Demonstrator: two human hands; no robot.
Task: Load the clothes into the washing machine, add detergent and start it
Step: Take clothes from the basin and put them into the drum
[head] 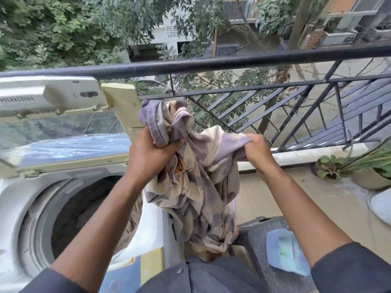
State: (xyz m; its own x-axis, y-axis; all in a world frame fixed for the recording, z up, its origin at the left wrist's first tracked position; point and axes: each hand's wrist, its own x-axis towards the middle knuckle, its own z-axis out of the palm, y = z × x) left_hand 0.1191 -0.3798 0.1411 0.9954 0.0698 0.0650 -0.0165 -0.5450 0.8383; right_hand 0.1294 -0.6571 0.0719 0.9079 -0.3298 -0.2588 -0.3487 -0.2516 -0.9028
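A cream and purple patterned cloth (203, 176) hangs bunched in front of me, just right of the washing machine. My left hand (150, 153) grips its upper left bunch. My right hand (257, 148) pinches a fold on its right side. The top-loading washing machine (12, 208) stands at the left with its lid (61, 142) folded up. Its drum (84, 208) is open and dark inside; some brownish fabric shows at its right rim. A blue detergent packet (285, 250) lies on a dark stool (260, 233) at the lower right.
A black metal balcony railing (211, 62) runs across behind the machine, with trees and buildings beyond. Potted plants (359, 168) sit on the tiled floor at the right. A white round object (380, 206) lies at the far right edge.
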